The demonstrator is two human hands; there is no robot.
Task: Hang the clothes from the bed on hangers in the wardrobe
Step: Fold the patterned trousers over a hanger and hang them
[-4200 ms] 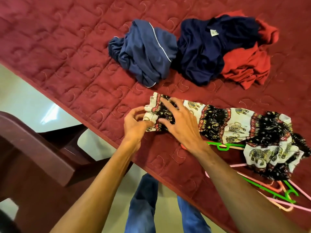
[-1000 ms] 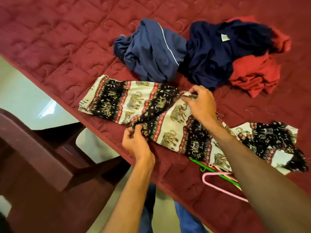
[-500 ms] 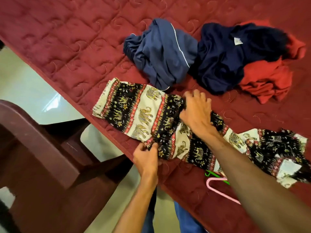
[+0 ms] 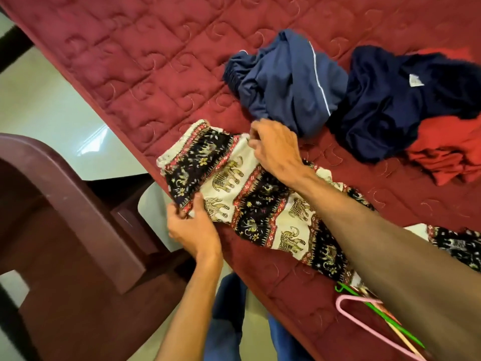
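Head view: elephant-print trousers (image 4: 260, 201) lie flat at the bed (image 4: 145, 74) edge; my left hand (image 4: 194, 227) pinches the near hem, right hand (image 4: 276, 149) pinches the far edge; risk, I'd say: cloth sliding floorward, hangers (image 4: 364, 306) snagging underneath.
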